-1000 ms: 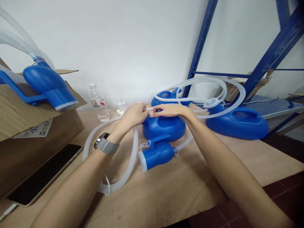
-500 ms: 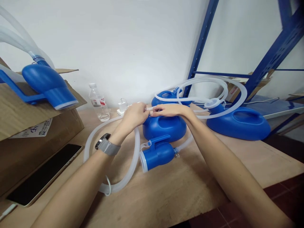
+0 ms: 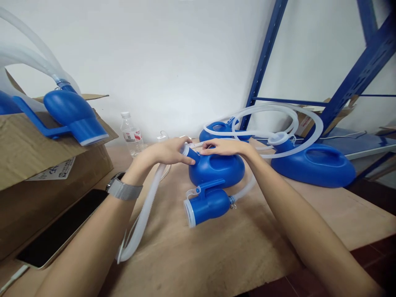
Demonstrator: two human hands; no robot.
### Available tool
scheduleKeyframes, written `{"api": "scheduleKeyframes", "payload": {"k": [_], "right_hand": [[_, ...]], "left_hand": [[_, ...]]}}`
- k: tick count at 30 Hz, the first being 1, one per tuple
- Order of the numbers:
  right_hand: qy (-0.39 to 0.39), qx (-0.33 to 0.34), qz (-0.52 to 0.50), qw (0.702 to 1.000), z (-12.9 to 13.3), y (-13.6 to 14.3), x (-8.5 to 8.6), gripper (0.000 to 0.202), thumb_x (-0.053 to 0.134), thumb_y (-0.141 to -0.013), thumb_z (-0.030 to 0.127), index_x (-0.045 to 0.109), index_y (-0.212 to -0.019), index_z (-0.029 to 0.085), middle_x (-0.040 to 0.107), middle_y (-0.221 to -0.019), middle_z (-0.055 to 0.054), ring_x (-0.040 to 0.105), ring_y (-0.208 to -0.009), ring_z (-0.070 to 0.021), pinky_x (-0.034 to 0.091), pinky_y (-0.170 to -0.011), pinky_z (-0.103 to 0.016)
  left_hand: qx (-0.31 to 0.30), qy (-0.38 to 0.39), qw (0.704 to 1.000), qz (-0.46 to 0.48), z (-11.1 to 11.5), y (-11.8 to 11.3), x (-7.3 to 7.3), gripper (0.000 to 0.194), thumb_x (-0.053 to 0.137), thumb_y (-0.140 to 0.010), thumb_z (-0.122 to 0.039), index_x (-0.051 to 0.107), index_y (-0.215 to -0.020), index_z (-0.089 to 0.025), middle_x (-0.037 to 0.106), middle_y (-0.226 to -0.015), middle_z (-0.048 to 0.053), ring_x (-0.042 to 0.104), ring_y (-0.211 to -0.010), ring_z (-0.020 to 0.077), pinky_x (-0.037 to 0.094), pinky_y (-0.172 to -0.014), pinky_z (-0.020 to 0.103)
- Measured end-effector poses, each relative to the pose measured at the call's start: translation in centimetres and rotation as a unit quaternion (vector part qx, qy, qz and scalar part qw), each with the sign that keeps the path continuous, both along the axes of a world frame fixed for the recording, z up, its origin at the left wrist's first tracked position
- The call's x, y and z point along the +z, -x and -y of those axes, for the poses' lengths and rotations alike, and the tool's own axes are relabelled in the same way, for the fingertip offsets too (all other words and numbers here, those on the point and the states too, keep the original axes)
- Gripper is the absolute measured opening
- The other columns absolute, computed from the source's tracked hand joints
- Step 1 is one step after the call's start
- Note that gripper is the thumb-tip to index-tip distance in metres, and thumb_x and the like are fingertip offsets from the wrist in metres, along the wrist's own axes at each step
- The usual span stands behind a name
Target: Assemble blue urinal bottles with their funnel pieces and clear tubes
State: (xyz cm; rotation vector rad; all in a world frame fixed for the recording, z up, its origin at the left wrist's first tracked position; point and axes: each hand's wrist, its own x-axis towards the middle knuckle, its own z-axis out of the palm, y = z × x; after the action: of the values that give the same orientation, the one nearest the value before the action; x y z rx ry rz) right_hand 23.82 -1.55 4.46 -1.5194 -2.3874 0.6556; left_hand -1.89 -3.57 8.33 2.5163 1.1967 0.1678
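Observation:
A blue plastic urinal jug [image 3: 216, 170] with a moulded handle stands on the table before me, its short neck pointing up and left. My left hand [image 3: 173, 152] is around the neck, thumb on the near side and the other fingers mostly hidden behind. My right hand [image 3: 223, 147] bends over the top of the jug, fingertips pinched by the base of the neck; what they hold is too small to make out. In front lies a blue urinal head [image 3: 208, 205] with a white rim and a handle, joined to a clear hose [image 3: 246, 190].
Another translucent hose [image 3: 142, 218] loops below my left wrist. Two more blue jugs [image 3: 312, 167] with coiled tubing stand behind and right. At left are a cardboard box [image 3: 93, 165] bearing blue urinal heads [image 3: 72, 113], a phone [image 3: 62, 231] and a water bottle [image 3: 131, 134].
My left hand has spread from beside the right fingertips to around the jug's neck, uncovering it. The hose by my left wrist has shifted and its loop has narrowed. The view has moved slightly.

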Motion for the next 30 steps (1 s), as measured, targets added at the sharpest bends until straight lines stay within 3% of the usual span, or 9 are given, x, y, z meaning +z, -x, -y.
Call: {"api": "scheduleKeyframes", "payload": {"k": [5, 8, 13, 19, 22, 26, 30], "right_hand": [[0.010, 0.008, -0.017, 1.000, -0.1, -1.6, -0.3, 0.065, 0.078, -0.076, 0.069, 0.071, -0.125, 0.026, 0.070, -0.137, -0.005, 0.064, -0.125, -0.0326, 0.049, -0.104, -0.037], [0.001, -0.009, -0.020, 1.000, -0.2, -2.5, -0.5, 0.063, 0.074, -0.080, 0.070, 0.070, -0.126, 0.027, 0.069, -0.139, -0.006, 0.062, -0.128, -0.0326, 0.049, -0.105, -0.039], [-0.073, -0.104, -0.020, 0.992, -0.7, -3.3, -1.1, 0.063, 0.061, -0.086, 0.077, 0.073, -0.116, 0.022, 0.073, -0.129, -0.010, 0.067, -0.116, -0.0335, 0.051, -0.099, -0.042], [-0.068, -0.160, -0.015, 0.985, -1.6, -4.0, -1.5, 0.068, 0.060, -0.082, 0.083, 0.075, -0.107, 0.021, 0.078, -0.114, -0.011, 0.070, -0.105, -0.0342, 0.053, -0.093, -0.042], [-0.060, -0.180, -0.015, 0.982, -1.8, -4.2, -1.4, 0.068, 0.063, -0.080, 0.083, 0.076, -0.107, 0.022, 0.079, -0.110, -0.012, 0.071, -0.103, -0.0364, 0.054, -0.092, -0.044], [-0.043, -0.200, -0.015, 0.979, -2.0, -4.3, -1.4, 0.070, 0.065, -0.079, 0.082, 0.076, -0.111, 0.021, 0.078, -0.114, -0.015, 0.070, -0.107, -0.0392, 0.055, -0.093, -0.046], [-0.034, -0.195, -0.001, 0.980, -1.5, -4.2, -1.1, 0.079, 0.066, -0.079, 0.082, 0.070, -0.128, 0.020, 0.073, -0.131, -0.016, 0.069, -0.116, -0.0406, 0.055, -0.098, -0.048]], "left_hand": [[0.023, 0.020, 0.994, -0.105, 1.3, 2.6, 2.4, 0.106, 0.077, -0.069, -0.046, 0.032, -0.164, -0.030, 0.052, -0.161, 0.012, 0.056, -0.138, 0.0350, 0.046, -0.104, 0.035], [0.044, 0.023, 0.991, -0.123, 1.9, 4.3, 3.6, 0.113, 0.079, -0.064, -0.045, 0.031, -0.165, -0.035, 0.060, -0.154, 0.010, 0.061, -0.132, 0.0344, 0.048, -0.098, 0.033], [0.079, 0.014, 0.992, -0.098, 2.8, 6.1, 4.6, 0.106, 0.078, -0.063, -0.045, 0.039, -0.161, -0.036, 0.072, -0.135, 0.008, 0.071, -0.112, 0.0305, 0.051, -0.083, 0.030], [0.070, 0.007, 0.994, -0.087, 2.0, 6.1, 4.3, 0.108, 0.082, -0.060, -0.056, 0.043, -0.160, -0.036, 0.073, -0.133, 0.009, 0.071, -0.113, 0.0324, 0.051, -0.083, 0.031], [0.070, 0.028, 0.994, -0.077, 0.7, 6.4, 3.4, 0.115, 0.085, -0.056, -0.049, 0.040, -0.161, -0.037, 0.077, -0.126, 0.007, 0.073, -0.108, 0.0326, 0.053, -0.081, 0.032], [0.073, 0.084, 0.989, -0.099, -0.1, 6.9, 2.7, 0.123, 0.079, -0.060, -0.035, 0.022, -0.168, -0.032, 0.081, -0.099, 0.003, 0.075, -0.096, 0.0303, 0.054, -0.079, 0.032], [0.072, 0.035, 0.993, -0.091, 0.7, 6.9, 3.5, 0.101, 0.072, -0.067, -0.036, 0.039, -0.162, -0.030, 0.080, -0.108, 0.006, 0.073, -0.101, 0.0303, 0.053, -0.080, 0.032]]}}
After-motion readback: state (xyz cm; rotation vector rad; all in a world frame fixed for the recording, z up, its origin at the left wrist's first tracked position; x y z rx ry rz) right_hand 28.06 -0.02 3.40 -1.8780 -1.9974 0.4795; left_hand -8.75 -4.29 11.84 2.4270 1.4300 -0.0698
